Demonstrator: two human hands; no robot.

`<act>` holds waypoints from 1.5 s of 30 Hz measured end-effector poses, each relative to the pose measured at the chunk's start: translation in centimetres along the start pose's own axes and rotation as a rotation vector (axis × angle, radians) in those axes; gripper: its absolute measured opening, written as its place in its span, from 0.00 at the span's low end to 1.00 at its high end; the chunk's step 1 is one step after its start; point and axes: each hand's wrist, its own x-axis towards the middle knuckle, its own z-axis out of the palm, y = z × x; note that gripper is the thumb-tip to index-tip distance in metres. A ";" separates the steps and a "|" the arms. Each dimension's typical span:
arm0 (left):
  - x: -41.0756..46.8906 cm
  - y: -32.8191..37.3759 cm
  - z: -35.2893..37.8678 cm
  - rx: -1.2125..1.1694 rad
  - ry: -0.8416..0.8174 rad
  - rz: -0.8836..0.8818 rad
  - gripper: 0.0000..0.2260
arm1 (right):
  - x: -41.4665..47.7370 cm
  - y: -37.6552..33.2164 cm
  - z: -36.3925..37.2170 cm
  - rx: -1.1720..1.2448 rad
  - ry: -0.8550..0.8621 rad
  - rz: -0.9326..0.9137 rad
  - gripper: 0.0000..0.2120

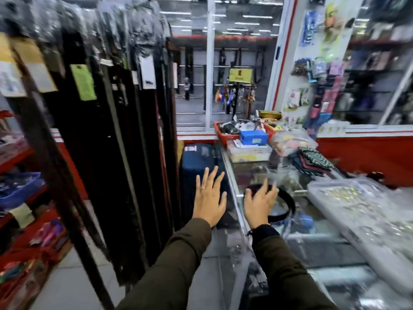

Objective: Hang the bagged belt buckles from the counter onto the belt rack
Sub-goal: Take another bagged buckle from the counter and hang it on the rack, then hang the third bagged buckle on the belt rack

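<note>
Nearest, the glass counter [317,253] carries clear bags of buckles [362,204] along its right side. Left hand [209,199] hovers spread beside its left edge; right hand [259,202] curls loosely over a coiled belt [283,206], gripping nothing clearly. Beyond its left edge hangs the belt rack [107,108].

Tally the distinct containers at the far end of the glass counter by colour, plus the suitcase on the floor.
Red basket: 1
Blue box: 1
Clear lidded box: 1
Blue suitcase: 1
Total: 4
</note>
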 end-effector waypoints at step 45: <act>-1.3 -0.8 -4.0 -1.209 0.232 -0.656 0.15 | -0.4 -4.2 -2.1 0.412 -0.647 -0.200 0.21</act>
